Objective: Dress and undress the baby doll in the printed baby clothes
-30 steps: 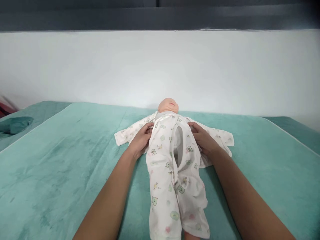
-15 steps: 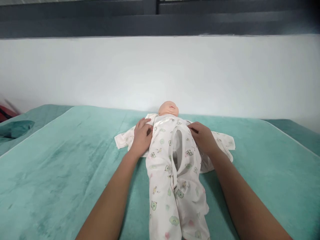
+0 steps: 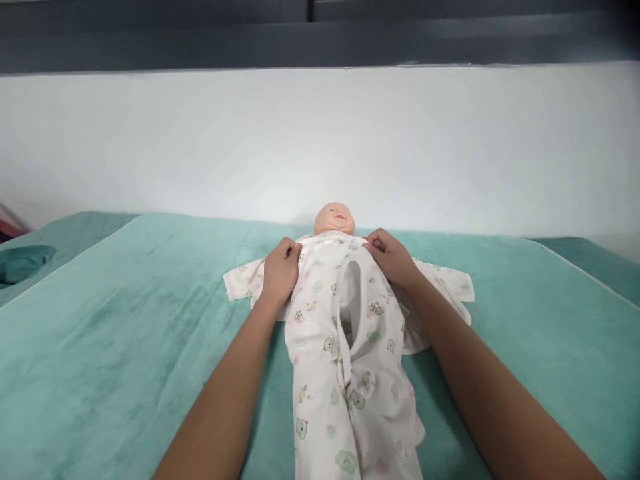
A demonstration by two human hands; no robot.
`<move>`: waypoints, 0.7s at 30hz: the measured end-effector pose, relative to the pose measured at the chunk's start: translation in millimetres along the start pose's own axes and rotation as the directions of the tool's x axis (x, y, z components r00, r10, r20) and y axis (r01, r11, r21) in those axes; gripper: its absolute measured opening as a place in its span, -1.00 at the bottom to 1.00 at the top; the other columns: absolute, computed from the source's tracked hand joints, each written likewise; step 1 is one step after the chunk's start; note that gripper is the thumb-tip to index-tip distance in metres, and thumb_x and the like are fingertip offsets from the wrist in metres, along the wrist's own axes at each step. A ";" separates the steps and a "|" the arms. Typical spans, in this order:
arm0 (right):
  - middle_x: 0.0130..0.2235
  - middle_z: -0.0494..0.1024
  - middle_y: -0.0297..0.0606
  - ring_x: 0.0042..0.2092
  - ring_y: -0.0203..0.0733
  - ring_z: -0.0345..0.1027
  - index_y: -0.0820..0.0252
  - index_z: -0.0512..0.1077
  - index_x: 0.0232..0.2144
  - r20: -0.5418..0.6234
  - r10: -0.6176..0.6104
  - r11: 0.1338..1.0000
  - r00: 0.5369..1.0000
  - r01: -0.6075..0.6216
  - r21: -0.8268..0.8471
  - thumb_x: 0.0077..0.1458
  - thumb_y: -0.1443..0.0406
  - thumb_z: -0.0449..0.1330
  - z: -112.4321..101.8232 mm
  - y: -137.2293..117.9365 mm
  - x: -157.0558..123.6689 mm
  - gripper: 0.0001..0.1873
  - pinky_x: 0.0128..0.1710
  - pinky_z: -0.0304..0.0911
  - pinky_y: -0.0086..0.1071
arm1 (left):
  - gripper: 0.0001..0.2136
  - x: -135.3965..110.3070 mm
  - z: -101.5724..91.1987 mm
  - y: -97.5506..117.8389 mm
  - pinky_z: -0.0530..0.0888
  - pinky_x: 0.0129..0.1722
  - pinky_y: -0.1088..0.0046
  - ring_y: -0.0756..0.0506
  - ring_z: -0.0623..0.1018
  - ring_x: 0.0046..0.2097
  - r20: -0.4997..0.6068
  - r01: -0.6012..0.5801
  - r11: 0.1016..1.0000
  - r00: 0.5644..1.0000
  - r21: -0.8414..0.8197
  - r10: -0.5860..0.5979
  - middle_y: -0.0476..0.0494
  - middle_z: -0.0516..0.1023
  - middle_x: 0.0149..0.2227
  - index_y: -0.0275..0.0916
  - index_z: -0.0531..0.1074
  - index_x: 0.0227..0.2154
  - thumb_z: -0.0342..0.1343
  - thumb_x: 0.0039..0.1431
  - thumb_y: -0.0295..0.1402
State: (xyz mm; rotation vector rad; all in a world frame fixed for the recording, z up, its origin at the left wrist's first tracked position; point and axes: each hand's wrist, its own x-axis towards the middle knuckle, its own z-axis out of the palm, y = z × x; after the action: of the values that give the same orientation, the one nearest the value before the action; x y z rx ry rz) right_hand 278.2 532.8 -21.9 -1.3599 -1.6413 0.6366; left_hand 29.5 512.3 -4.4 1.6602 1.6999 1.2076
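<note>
A baby doll (image 3: 334, 217) lies on its back, its head toward the wall. White baby pants (image 3: 320, 347) with a green animal print and an oval opening at the crotch cover its body up to the chest. My left hand (image 3: 281, 272) is closed on the left side of the waistband, and my right hand (image 3: 393, 259) pinches the right side. Beneath the pants lies a printed white baby shirt (image 3: 447, 283), its sleeves spread out to both sides. The ends of the pant legs run out of view at the bottom.
A teal cloth (image 3: 150, 347) covers the surface, with a few creases on the left. A white wall (image 3: 320, 140) stands right behind the doll's head, below a dark frame (image 3: 150, 47). Something red (image 3: 10, 227) shows at the left edge.
The waistband is pulled a little higher, toward the doll's neck. My left fingers have closed on it, and my right hand has moved up and slightly inward.
</note>
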 end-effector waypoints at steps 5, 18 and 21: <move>-0.51 0.29 -0.41 -0.42 -0.19 0.13 0.08 0.17 -0.48 -0.204 0.031 0.975 0.978 -0.074 -0.208 0.09 0.20 0.09 12.0 1.2 12.3 -0.82 -0.34 0.04 -0.32 | -0.77 7.6 10.7 -9.3 0.26 -0.28 0.40 -0.09 0.36 -0.37 -0.088 -0.035 0.984 0.995 0.174 0.051 0.01 0.35 -0.49 -0.16 0.18 -0.51 -0.07 0.29 -0.30; -0.21 0.54 -0.18 -0.20 -0.09 0.39 0.14 0.43 -0.26 -0.286 -0.011 0.994 0.958 -0.020 -0.106 0.05 0.19 0.12 10.1 1.6 -37.3 -0.78 -0.14 0.29 -0.20 | -0.74 -29.1 5.2 -13.8 0.36 -0.05 0.21 -0.26 0.39 0.00 -0.010 -0.297 0.798 0.935 0.523 0.355 -0.29 0.50 -0.04 -0.23 0.50 -0.16 -0.06 0.22 -0.55; -0.31 0.58 -0.21 -0.22 -0.03 0.42 0.13 0.47 -0.39 -0.173 0.157 0.973 0.972 -0.182 -0.139 0.05 0.16 0.10 4.3 1.0 -52.0 -0.78 -0.15 0.28 -0.16 | -0.80 -49.9 -2.2 -12.1 0.37 -0.12 0.26 -0.22 0.43 -0.12 0.074 -0.273 0.831 0.959 0.485 0.272 -0.27 0.53 -0.19 -0.27 0.48 -0.27 -0.04 0.19 -0.54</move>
State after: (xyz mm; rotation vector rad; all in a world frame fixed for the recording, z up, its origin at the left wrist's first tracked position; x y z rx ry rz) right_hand 275.4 484.1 -40.6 -1.6343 -1.4791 0.4913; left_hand 28.9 465.4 -25.3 2.2711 1.9304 0.9280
